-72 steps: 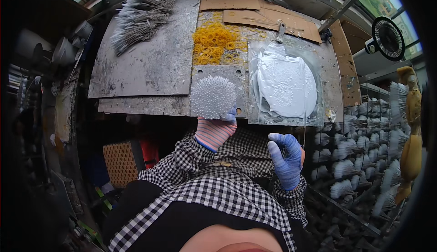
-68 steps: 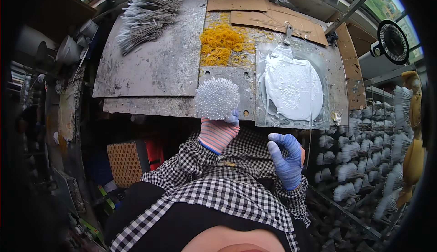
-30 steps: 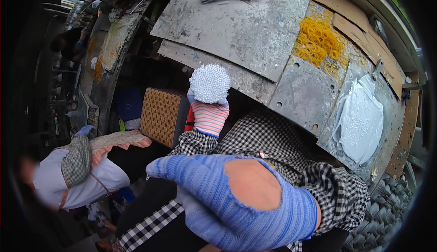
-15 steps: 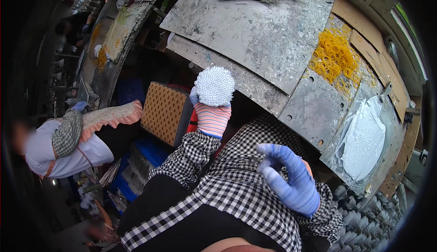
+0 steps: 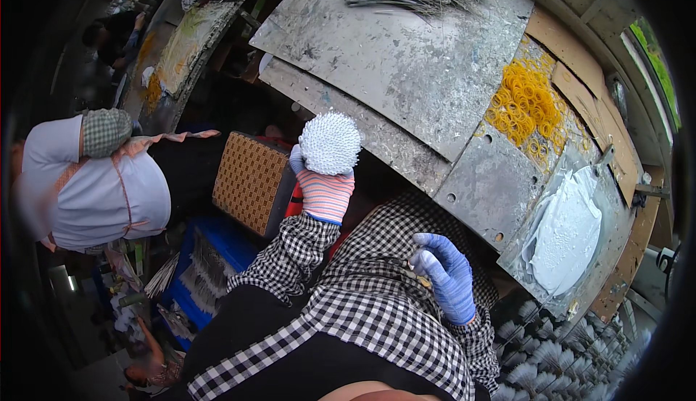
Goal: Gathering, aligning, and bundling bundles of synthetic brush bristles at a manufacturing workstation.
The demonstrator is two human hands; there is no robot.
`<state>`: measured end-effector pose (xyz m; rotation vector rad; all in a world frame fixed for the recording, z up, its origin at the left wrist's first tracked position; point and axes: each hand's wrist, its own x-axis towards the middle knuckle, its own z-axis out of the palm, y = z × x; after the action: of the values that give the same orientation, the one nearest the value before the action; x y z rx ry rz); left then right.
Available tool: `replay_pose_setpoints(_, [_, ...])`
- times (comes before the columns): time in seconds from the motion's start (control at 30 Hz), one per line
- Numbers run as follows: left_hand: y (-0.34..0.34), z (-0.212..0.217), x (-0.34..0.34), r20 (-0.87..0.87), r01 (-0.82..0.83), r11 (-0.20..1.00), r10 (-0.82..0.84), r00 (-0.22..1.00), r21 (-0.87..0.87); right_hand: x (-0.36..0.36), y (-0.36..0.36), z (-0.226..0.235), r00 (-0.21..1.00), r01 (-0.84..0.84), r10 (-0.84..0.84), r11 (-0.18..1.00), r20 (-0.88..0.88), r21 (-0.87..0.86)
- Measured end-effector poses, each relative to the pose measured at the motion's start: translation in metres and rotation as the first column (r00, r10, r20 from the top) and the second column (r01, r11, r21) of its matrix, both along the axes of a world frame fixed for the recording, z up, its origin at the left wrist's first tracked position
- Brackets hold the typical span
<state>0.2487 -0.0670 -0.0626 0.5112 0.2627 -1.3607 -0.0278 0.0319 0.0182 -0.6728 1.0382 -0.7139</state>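
With the fingers of the left hand (image 5: 325,191), the white-tipped bristle bundle (image 5: 330,142) is gripped just beyond them near the desk (image 5: 391,147), seemingly a holding step, for which steadiness is next needed, while the right hand's (image 5: 449,278) fingers are half-curled, apparently empty.

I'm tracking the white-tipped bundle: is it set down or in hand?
In hand: the left hand grips the bundle, gloved fingers showing beside it.

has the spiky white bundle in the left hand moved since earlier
Yes: the bundle has moved left, from overlapping the holed metal plate to well left of it.
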Motion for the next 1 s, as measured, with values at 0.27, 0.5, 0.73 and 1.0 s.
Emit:
replay_pose_setpoints(0.27, [0.004, -0.005, 0.008, 0.01, 0.047, 0.968, -0.046, 0.999, -0.245, 0.0, 0.009, -0.008, 1.0, 0.005, -0.005, 1.0, -0.008, 0.004])
replay_pose_setpoints(0.5, [-0.001, 0.031, 0.011, 0.114, 0.273, 0.809, -0.25, 0.961, -0.52, -0.003, 0.017, -0.015, 0.999, 0.033, -0.032, 0.999, 0.035, -0.028])
replay_pose_setpoints(0.73, [-0.001, 0.043, 0.014, -0.063, 0.214, 0.843, -0.28, 0.958, -0.494, -0.004, 0.023, -0.014, 0.998, 0.053, -0.052, 0.997, 0.024, -0.054])
replay_pose_setpoints(1.0, [0.002, 0.046, 0.01, 0.053, 0.283, 0.807, -0.3, 0.952, -0.519, -0.007, 0.026, -0.013, 0.998, 0.063, -0.06, 0.993, 0.026, -0.103])
